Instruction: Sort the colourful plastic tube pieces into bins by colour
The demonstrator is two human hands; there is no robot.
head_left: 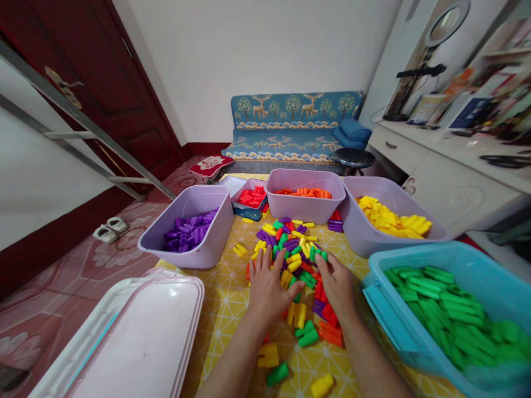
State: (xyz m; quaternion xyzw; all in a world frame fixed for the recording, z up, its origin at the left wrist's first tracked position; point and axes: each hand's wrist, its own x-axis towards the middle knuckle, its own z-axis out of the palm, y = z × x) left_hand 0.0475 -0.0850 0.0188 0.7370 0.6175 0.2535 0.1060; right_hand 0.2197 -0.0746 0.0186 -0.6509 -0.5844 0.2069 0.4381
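Observation:
A loose heap of small plastic pieces [295,265] in yellow, green, purple, red and orange covers the middle of the table. My left hand [269,284] lies over the heap's left side with its fingers spread and nothing visibly held. On the right side, my right hand [337,282] has its fingertips closed on a green plastic piece [318,254]. Below the hands, a green piece [307,334] sits near an orange piece [331,333]. Nearer to me are another green piece [277,375] and a yellow piece [322,385].
Lilac bins hold purple [145,243], orange [305,207] and yellow pieces [392,218]. A blue bin [379,271] on the right holds green ones. Behind stands a smaller box [249,212] of red pieces. Stacked lids [141,337] lie front left. The cloth-covered table [219,309] supports them.

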